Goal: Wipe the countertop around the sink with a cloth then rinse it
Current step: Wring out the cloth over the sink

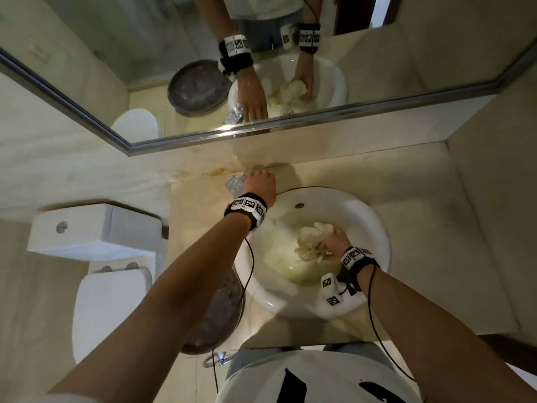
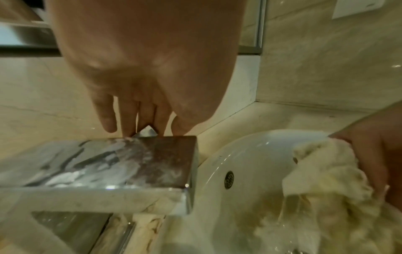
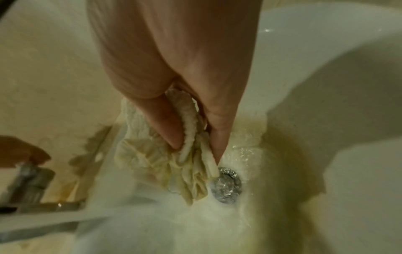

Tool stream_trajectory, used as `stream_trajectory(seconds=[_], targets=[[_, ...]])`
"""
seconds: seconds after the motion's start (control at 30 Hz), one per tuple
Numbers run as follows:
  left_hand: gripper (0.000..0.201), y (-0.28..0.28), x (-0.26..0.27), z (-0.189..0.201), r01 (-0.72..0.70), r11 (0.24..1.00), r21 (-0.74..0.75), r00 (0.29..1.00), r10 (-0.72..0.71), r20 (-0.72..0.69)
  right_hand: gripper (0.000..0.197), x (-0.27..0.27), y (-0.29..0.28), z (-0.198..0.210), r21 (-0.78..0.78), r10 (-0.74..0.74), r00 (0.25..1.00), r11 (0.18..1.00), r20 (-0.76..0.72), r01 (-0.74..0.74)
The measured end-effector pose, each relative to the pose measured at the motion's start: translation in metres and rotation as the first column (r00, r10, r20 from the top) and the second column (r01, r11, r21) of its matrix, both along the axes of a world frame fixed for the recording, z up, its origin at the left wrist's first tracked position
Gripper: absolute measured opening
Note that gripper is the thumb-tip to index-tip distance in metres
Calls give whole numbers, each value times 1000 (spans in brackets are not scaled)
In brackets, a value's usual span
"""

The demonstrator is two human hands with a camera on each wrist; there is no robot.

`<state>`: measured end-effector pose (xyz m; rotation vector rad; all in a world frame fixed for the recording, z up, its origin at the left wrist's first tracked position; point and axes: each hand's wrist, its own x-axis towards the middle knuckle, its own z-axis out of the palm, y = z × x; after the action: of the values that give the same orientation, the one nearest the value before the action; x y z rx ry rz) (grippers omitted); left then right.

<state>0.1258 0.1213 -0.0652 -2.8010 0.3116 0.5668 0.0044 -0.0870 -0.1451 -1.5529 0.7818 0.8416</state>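
Observation:
A wet, crumpled cream cloth (image 1: 312,242) (image 2: 326,189) (image 3: 152,154) lies in the white sink (image 1: 374,222), in yellowish water beside the metal drain (image 3: 226,185). My right hand (image 1: 334,242) (image 3: 195,149) grips it, with folds pinched between thumb and fingers. A blurred stream of water runs from the chrome faucet (image 1: 235,184) (image 2: 108,163) into the basin. My left hand (image 1: 260,184) (image 2: 152,128) reaches behind the flat spout, fingertips and thumb gathered round the faucet handle (image 3: 28,177). Beige marble countertop (image 1: 421,199) surrounds the sink.
A dark round bowl (image 1: 215,315) sits on the counter's left front, under my left forearm. A white toilet (image 1: 110,257) stands left of the counter. The mirror (image 1: 87,53) and tiled walls close in the back and right. Wrist cables hang over the sink's front.

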Motion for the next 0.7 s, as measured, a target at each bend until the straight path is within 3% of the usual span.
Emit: stream_trajectory(seconds=[0.13, 0.3, 0.37, 0.43, 0.53, 0.6, 0.7], targets=[[32, 1, -5, 8, 49, 998, 44, 999, -49, 7, 76, 8, -16, 16, 57, -104, 994, 993, 26, 103], [37, 4, -16, 14, 3, 1000, -18, 1000, -3, -12, 32, 19, -31, 54, 209, -101, 978, 976, 180, 62], [44, 3, -24, 15, -9, 996, -89, 1000, 10, 7, 40, 22, -34, 71, 215, -114, 965, 975, 235, 62], [45, -2, -40, 22, 8, 964, -265, 997, 11, 70, 61, 27, -35, 82, 217, -170, 953, 969, 252, 115], [39, -16, -73, 34, 31, 848, -529, 989, 50, 139, 61, 31, -31, 97, 238, -231, 932, 957, 278, 166], [43, -24, -94, 37, -90, 730, -677, 990, 137, 16, 60, 28, -23, 109, 258, -231, 929, 953, 289, 157], [50, -30, -118, 39, -371, 397, -840, 921, 272, -279, 64, 16, -4, 116, 302, -229, 919, 944, 320, 130]])
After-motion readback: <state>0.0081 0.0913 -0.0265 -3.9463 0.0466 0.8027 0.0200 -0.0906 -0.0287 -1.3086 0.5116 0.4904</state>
